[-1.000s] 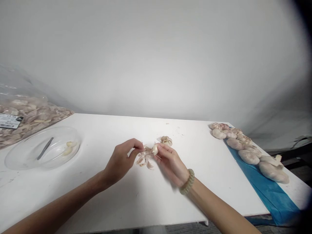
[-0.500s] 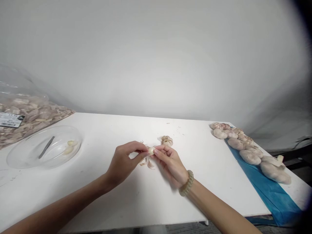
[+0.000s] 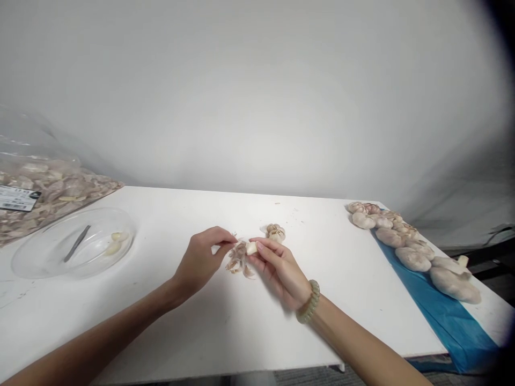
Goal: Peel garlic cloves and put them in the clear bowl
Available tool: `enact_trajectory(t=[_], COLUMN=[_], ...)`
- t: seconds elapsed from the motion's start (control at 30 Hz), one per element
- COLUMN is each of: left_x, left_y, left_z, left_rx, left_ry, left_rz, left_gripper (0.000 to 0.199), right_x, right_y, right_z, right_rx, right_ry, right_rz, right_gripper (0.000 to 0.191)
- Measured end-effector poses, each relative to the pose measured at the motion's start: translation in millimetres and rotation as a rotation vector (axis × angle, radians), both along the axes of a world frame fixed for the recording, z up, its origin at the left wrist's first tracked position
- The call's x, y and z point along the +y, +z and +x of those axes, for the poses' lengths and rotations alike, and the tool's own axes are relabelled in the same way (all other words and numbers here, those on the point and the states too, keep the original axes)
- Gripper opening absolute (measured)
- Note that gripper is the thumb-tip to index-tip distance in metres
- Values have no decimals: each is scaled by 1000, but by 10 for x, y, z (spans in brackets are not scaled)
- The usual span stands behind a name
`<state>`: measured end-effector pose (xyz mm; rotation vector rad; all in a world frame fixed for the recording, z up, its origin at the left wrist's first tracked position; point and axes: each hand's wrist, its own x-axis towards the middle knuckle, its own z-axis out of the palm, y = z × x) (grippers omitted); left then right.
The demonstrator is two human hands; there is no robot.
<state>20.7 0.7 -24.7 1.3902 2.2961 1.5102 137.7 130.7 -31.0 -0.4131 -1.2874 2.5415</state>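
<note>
A peeled, pale garlic clove (image 3: 251, 248) is pinched between the thumb and fingers of my right hand (image 3: 285, 271), which wears a beaded bracelet (image 3: 309, 302) at the wrist. To its left, my left hand (image 3: 204, 258) has thumb and forefinger pressed together above the loose garlic skins (image 3: 238, 261); whatever sits between those tips is too small to make out. Just behind my right fingers, a partly opened garlic bulb (image 3: 276, 232) with its cloves showing rests on the white table (image 3: 177, 338).
At the left lies a clear oval dish (image 3: 44, 273) with a grey slim tool (image 3: 77, 243) and a few peeled cloves (image 3: 114, 246). Behind it stands a plastic bag (image 3: 68, 185) of garlic skins. Several whole bulbs (image 3: 412, 258) line the right side, partly on a blue sheet (image 3: 446, 321).
My left hand has drawn away from the clove, slightly left and up. The clove stays in my right hand, more exposed now. More skins show between the hands.
</note>
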Motion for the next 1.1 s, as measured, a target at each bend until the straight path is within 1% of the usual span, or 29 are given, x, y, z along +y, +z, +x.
enact_trajectory(t=[0.07, 0.13, 0.2, 0.3, 0.43, 0.5, 0.63, 0.73, 0.83, 0.93, 1.0, 1.1], left_x=[3, -1, -10, -19, -14, -12, -17, -24, -28, -28, -24, -14], left_y=[-6, 14, 51, 98, 94, 78, 61, 62, 71, 83, 91, 101], left_z=[14, 47, 86, 126, 139, 138, 139, 139, 138, 138, 140, 134], left_rx=[31, 2, -40, -56, -47, -23, 85, 113, 64, -29, -123, -321], left_ry=[-66, -90, -89, -96, -97, -88, -58, -38, -32, -31, -34, -49], left_rz=[-29, -26, -20, -19, 20, 46, 82, 79, 61, 40, 31, 36], left_gripper=[13, 18, 20, 13, 11, 11, 10, 11, 11, 11, 12, 14], right_x=[3, -2, -11, -24, -22, -15, -14, -26, -38, -41, -38, -32], right_y=[3, 10, 15, 15, 5, 4, 14, 26, 35, 30, 21, 7], right_z=[-2, -3, -1, 11, 26, 27, 31, 37, 41, 41, 40, 38], right_rx=[4, -3, -9, 1, 21, 25, 20, 30, 52, 80, 95, 111], right_ry=[-5, -16, -32, -19, -9, -16, -9, 4, 9, 17, 35, 47], right_rz=[1, 17, 52, 117, 180, 192, 191, 193, 191, 180, 173, 187], right_gripper=[19, 18, 18, 21, 25, 26, 27, 27, 25, 24, 24, 25])
